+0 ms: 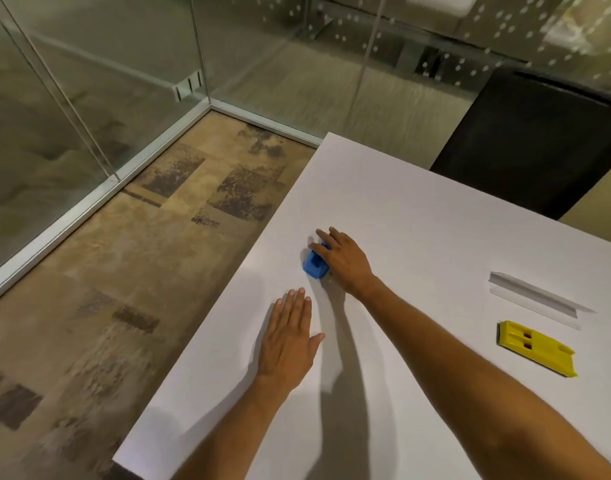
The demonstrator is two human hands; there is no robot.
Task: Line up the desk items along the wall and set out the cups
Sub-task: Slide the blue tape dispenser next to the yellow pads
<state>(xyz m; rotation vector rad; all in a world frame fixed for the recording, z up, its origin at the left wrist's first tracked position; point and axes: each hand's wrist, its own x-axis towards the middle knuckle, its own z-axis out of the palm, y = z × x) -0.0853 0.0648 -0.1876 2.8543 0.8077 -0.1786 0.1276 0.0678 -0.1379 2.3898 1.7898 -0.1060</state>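
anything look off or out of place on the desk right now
Nothing is spilled or broken. The yellow block and the clear strip lie at a slant toward the desk's right side, not lined up. The right hand rests on the blue item; the left hand lies flat. No cups are visible.

A: Which parts of the blue item (315,266) are hidden?
B: Its far side, under the right hand (345,261); contact at the fingertips is not discernible.
A: Anything cropped?
B: The white table (418,209) at the right and bottom edges; both forearms likewise.
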